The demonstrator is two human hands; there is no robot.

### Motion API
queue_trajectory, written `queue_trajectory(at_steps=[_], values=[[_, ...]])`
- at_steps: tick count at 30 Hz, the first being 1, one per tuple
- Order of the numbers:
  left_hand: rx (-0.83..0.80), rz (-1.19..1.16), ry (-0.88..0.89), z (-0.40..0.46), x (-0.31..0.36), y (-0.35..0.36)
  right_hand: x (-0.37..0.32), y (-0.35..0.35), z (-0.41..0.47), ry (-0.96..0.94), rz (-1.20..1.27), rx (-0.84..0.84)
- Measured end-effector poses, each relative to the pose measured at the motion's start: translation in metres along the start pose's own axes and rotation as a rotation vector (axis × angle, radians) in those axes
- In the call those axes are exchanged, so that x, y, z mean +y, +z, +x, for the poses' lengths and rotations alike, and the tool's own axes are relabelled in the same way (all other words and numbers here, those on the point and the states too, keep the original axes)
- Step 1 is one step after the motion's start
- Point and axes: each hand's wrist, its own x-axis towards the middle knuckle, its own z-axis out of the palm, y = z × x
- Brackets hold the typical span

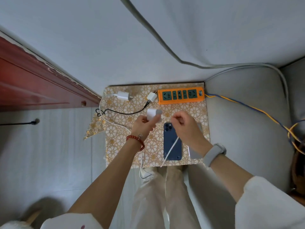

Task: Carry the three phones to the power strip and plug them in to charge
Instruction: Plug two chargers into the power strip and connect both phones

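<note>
Over the middle of the gold flower-patterned table covering (194, 111), the left hand (143, 126) is curled round a white square charger block (152, 116), holding it up off the surface, while the right hand (186, 125) pinches the end of a thin white charging cable (172, 146) just beside that block, the two nearly touching. That cable runs back across a dark blue phone (172, 142) lying face down, camera end away from the person, and drops over the near edge of the table. Under the right wrist a second, silver-grey phone (195, 154) peeks out, mostly hidden; a third phone cannot be made out. Further out, the orange power strip with green sockets (181, 95) sits along the far right edge, hard against the corner, sockets showing bare, its blue-and-yellow cord (247, 106) trailing off right across the grey cushion (247, 129). Just left of the strip lies a white charger with a black braided cable (151, 97), that cable looping toward the left edge, and beyond it another white plug adapter (123, 95) near the far left corner. Open patterned surface lies between the hands and the strip. To the left, a red wooden door frame (41, 83) borders pale floor; a red bead bracelet (136, 141) circles the left wrist, a grey wristband (214, 153) the right.
</note>
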Motion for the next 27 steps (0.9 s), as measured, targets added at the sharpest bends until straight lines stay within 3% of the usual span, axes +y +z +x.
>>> queue_trajectory(at_steps=[4, 8, 12, 14, 17, 20, 23, 27], values=[[0.045, 0.135, 0.119, 0.002, 0.021, 0.027, 0.004, -0.025, 0.012, -0.043, 0.025, -0.016], [-0.049, 0.135, 0.205, 0.009, 0.037, 0.046, 0.019, -0.045, 0.029, -0.047, 0.015, 0.017], [-0.122, 0.131, 0.193, 0.015, 0.037, 0.055, 0.046, -0.073, 0.049, 0.022, -0.116, 0.129], [-0.084, 0.197, 0.173, 0.020, 0.034, 0.059, 0.052, -0.087, 0.063, -0.027, -0.209, 0.158], [0.063, 0.395, 0.193, 0.031, 0.030, 0.064, 0.052, -0.107, 0.090, -0.143, -0.341, 0.204], [0.140, 0.683, 0.287, 0.042, 0.028, 0.071, 0.055, -0.118, 0.115, -0.161, -0.503, 0.130], [0.099, 0.955, 0.343, 0.057, 0.028, 0.079, 0.064, -0.119, 0.126, -0.151, -0.596, 0.056], [0.003, 1.170, 0.271, 0.068, 0.021, 0.083, 0.071, -0.120, 0.128, -0.142, -0.630, 0.046]])
